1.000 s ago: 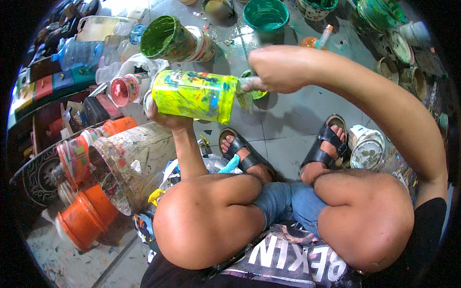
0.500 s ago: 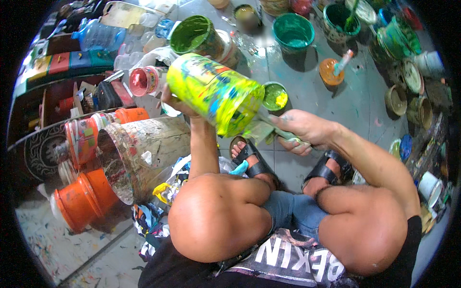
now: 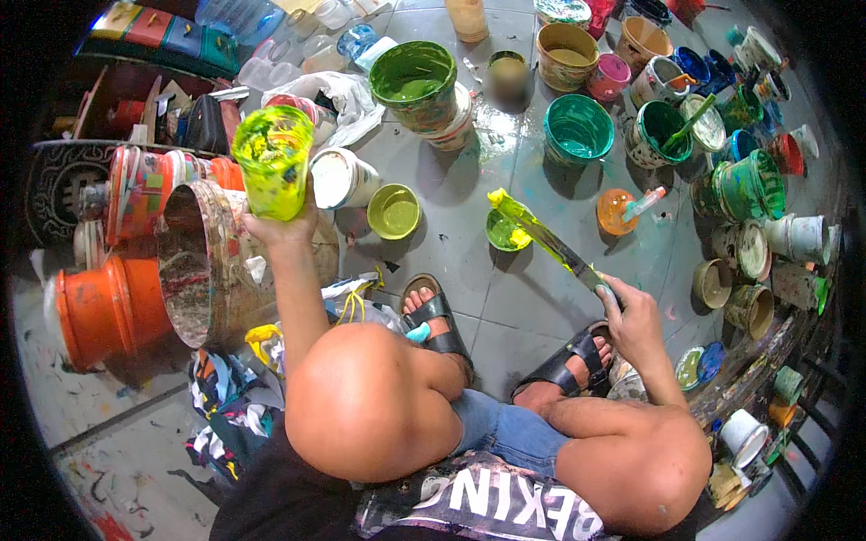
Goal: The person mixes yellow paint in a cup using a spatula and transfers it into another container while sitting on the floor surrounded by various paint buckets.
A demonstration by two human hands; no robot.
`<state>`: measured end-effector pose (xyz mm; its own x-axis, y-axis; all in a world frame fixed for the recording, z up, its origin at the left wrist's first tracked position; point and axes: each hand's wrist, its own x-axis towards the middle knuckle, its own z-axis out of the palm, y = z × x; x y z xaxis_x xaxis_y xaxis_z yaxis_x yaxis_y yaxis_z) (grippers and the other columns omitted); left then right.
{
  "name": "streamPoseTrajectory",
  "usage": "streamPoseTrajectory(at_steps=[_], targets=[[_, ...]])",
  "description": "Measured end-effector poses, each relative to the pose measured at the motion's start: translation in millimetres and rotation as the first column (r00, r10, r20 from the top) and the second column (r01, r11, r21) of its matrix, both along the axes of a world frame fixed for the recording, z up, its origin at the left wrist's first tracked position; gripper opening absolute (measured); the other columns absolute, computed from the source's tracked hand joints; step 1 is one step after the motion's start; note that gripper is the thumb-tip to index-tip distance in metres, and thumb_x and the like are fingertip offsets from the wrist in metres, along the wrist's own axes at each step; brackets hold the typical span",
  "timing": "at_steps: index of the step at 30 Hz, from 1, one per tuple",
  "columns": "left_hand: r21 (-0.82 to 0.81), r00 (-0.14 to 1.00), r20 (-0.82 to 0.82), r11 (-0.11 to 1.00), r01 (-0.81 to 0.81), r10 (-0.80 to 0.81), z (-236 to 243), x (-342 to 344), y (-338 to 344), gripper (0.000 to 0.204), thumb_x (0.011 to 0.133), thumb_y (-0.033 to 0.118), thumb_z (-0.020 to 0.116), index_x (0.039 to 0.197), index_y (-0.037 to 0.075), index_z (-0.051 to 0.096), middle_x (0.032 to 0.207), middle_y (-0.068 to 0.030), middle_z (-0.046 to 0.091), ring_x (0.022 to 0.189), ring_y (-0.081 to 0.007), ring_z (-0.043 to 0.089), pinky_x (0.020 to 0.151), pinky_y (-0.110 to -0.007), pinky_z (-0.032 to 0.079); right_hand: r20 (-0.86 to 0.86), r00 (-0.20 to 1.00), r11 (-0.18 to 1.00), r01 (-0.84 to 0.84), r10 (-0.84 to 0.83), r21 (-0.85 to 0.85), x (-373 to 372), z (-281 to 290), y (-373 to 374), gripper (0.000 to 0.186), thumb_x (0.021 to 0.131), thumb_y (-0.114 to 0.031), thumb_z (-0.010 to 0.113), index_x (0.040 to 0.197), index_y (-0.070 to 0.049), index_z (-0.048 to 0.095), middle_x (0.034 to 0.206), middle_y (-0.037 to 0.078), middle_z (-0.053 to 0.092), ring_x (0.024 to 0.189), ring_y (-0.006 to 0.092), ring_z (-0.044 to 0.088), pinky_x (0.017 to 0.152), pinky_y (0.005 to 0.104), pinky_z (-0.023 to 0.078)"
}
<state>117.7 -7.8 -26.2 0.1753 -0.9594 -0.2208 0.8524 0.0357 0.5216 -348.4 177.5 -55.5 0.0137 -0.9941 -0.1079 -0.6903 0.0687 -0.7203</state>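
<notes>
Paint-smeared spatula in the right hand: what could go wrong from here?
Yellow paint clings along the spatula, so some might drip past the small green bowl onto the floor. The yellow container looks smeared with paint outside, so it could slip from the left hand.

Grey floor tiles (image 3: 456,248) carry it all, spotted with dried paint (thickest at the near left). Standing on them toward the middle are an olive-green tub (image 3: 394,216) and a small green cup (image 3: 495,237); farther off, a teal tub (image 3: 577,131); right of the cup, an orange pot (image 3: 616,218). At left a paint-crusted drum (image 3: 216,257) lies tipped over, a rag heap (image 3: 236,406) nearer.
</notes>
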Motion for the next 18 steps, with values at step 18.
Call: streamPoseTrajectory(at_steps=[18], targets=[[-0.093,1.0,-0.028,0.996,-0.005,0.002,64,42,-58,0.081,0.092,0.066,0.053,0.151,0.014,0.035,0.149,-0.0239,0.04,0.133,-0.0494,0.04,0.108,-0.071,0.034,-0.43,0.9,0.985,-0.135,0.075,-0.111,2,-124,69,0.057,0.087,-0.005,0.064,0.143,-0.016,0.055,0.107,0.02,0.048,0.101,0.0393,0.054,0.082,0.0468,0.049]])
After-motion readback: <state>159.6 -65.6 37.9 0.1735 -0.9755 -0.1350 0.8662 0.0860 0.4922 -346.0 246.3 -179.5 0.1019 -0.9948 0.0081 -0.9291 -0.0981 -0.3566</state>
